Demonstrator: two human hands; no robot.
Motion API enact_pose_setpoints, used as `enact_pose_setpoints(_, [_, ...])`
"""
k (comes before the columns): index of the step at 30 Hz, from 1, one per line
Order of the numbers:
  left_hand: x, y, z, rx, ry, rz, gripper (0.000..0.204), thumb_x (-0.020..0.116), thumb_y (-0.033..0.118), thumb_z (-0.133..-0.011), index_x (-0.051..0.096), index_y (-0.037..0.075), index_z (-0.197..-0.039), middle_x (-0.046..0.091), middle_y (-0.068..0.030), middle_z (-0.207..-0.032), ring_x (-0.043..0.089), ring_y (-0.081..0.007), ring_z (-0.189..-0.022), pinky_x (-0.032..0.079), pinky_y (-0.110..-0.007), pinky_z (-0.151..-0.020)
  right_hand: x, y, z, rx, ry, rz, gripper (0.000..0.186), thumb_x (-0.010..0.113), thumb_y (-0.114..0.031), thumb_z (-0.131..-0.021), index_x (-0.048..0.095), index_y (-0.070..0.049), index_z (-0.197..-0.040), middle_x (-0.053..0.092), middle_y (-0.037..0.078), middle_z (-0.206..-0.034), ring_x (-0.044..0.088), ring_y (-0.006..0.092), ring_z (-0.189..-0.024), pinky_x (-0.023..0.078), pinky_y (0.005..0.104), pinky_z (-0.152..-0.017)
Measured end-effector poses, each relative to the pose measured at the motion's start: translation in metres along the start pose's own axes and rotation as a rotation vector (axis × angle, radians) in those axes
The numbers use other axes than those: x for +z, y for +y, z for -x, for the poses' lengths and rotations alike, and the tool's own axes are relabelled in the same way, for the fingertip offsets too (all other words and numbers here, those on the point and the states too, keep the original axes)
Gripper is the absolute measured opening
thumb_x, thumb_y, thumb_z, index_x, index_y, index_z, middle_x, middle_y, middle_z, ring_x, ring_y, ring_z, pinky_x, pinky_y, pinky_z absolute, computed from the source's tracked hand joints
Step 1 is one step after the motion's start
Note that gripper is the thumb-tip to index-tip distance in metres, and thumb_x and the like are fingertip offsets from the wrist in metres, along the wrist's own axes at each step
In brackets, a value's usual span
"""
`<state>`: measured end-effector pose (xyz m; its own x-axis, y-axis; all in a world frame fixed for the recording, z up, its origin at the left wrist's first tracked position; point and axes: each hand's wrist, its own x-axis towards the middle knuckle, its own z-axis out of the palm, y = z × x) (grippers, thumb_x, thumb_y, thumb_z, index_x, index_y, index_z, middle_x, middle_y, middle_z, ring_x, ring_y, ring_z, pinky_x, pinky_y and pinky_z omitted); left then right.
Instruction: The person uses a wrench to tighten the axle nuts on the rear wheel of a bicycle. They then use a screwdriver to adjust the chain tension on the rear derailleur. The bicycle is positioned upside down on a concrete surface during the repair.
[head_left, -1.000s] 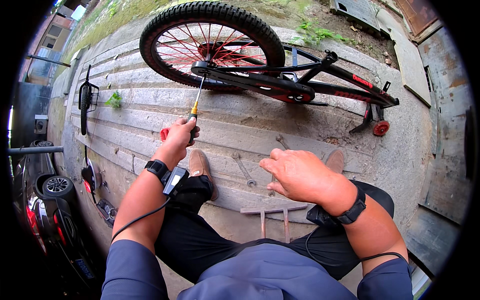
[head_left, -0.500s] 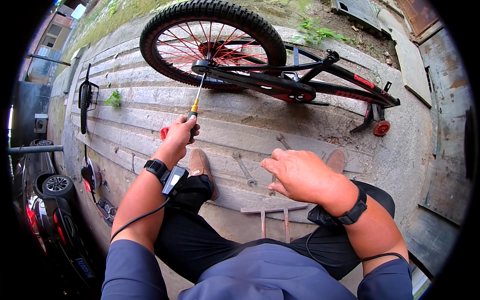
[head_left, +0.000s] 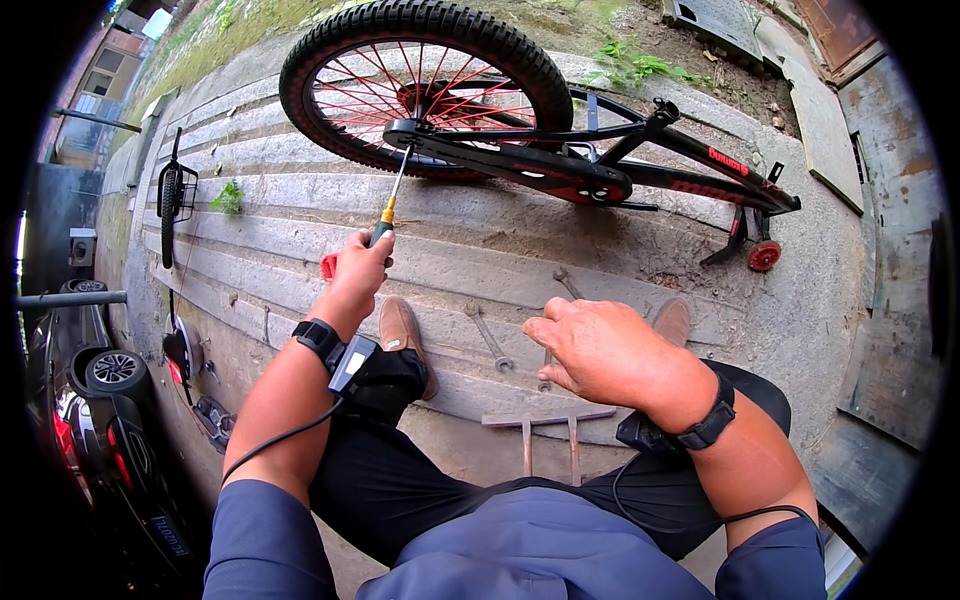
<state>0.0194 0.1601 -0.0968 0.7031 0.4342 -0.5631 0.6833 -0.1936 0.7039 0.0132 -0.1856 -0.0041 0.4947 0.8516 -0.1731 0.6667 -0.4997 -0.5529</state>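
My left hand point(head_left: 358, 268) is closed around the handle of a screwdriver point(head_left: 387, 217) with a yellow and dark green grip. Its shaft reaches up to the black chain guard point(head_left: 402, 134), meeting it near the wheel's hub. The black bicycle point(head_left: 640, 135) has a knobby tyre point(head_left: 300, 75) and red spokes. Over by my right knee, my right hand point(head_left: 605, 345) is held in the air, fingers bent and thumb apart, with nothing visible in it. Below it lies a wrench point(head_left: 567, 284), partly covered by the hand. Another wrench point(head_left: 487, 335) lies to its left.
A small red wheel point(head_left: 764, 256) is at the bicycle's right end. A red object point(head_left: 328, 266) shows partly behind my left hand. A T-shaped metal piece point(head_left: 548, 418) lies between my legs. At left are a second bicycle point(head_left: 168, 205) and a dark car point(head_left: 110, 450).
My left hand has shifted slightly down and left along the screwdriver's handle, and its grip looks changed. The screwdriver's tip and my right hand stay almost where they were.
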Motion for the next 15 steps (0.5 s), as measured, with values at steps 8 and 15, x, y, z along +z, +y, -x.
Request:
enact_pose_setpoints(8, [0.017, -0.002, -0.001, 0.165, 0.186, -0.219, 0.043, 0.073, 0.027, -0.090, 0.054, -0.001, -0.116, 0.056, -0.0038, -0.085, 0.050, -0.0090, -0.073, 0.044, -0.028, -0.060, 0.003, 0.002, 0.001, -0.008, 0.022, 0.009, 0.031, 0.072, -0.025, -0.080, 0.059, -0.007, -0.101, 0.060, 0.014, -0.094, 0.066, 0.0320, -0.086, 0.054, 0.0428, -0.071])
enact_pose_setpoints(15, [0.019, -0.006, -0.004, 0.088, 0.147, -0.094, 0.040, 0.067, 0.027, -0.095, 0.052, -0.001, -0.119, 0.059, -0.0060, -0.089, 0.055, -0.0116, -0.070, 0.047, -0.029, -0.059, 0.003, 0.001, 0.002, -0.016, 0.034, 0.009, 0.029, 0.072, -0.024, -0.080, 0.059, -0.007, -0.100, 0.060, 0.013, -0.093, 0.066, 0.0315, -0.085, 0.054, 0.0422, -0.070])
